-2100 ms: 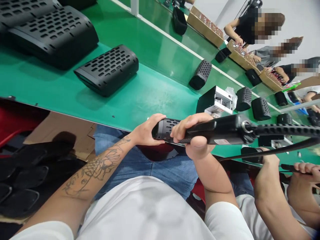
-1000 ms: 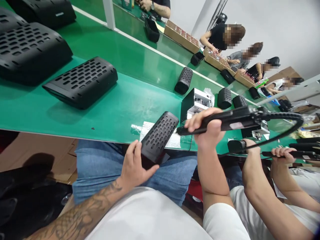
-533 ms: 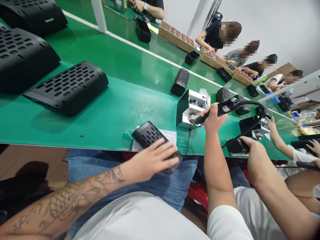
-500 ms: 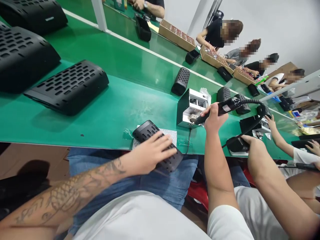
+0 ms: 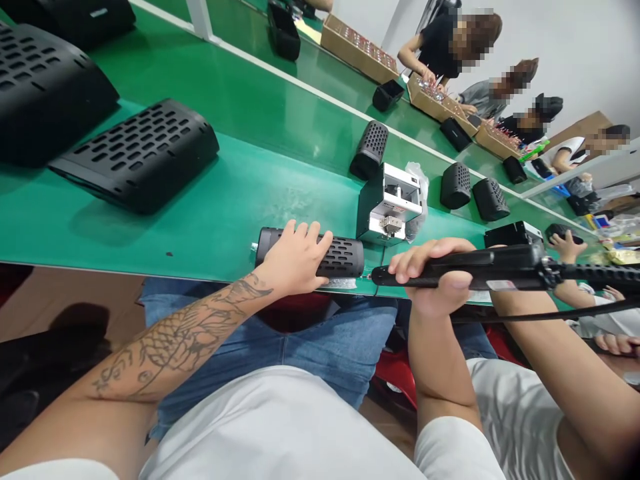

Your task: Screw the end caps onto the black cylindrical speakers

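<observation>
My left hand (image 5: 296, 257) lies over a black perforated speaker shell (image 5: 345, 256), fingers curled over its top. The shell rests lengthwise on a white pad at the near edge of the green bench (image 5: 240, 200). My right hand (image 5: 434, 280) is wrapped round a black electric screwdriver (image 5: 480, 265) held level. Its tip points left, close to the shell's right end. A coiled cable runs off the tool to the right.
A small black-and-white screw feeder box (image 5: 390, 207) stands just behind the shell. Larger perforated black housings (image 5: 140, 155) lie at the left, with several small shells (image 5: 370, 149) further back. A co-worker's arm (image 5: 565, 400) is at my right, and other people sit along the far side.
The shell has been turned from slanting to lying along the bench edge under my left hand. My right hand brought the screwdriver back from the feeder box to the shell's right end.
</observation>
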`<state>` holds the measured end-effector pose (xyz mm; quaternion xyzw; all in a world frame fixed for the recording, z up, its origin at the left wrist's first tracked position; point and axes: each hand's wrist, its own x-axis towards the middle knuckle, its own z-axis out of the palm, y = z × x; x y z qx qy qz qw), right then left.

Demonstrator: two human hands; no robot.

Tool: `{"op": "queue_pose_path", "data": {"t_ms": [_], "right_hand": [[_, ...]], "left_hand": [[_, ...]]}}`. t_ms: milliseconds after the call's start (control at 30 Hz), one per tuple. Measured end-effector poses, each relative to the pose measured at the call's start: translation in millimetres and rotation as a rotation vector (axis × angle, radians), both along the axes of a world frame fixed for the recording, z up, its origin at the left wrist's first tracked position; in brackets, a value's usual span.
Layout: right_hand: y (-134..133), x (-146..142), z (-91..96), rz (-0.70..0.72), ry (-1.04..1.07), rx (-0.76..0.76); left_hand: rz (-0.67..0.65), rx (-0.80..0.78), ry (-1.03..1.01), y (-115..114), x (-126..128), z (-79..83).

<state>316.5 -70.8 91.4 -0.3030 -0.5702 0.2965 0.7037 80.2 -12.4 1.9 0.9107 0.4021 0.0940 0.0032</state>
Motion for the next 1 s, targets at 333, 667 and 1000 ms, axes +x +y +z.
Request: {"op": "queue_pose_path", "data": {"t_ms": [333,667,1000], "right_hand": [[21,-16,-22.0,0.087,-0.049,-0.159],[16,-15,-26.6,0.103,-0.014,-0.117],[15,-14,-27.7,0.173,-0.015,-0.125]], "left_hand": [[0.009,-0.025,0.011,-7,2,7.6],[0.001,-0.062,0.1,-9,4,16.6],[0.015,-0.098,0.1,-9,4,20.0]]}}
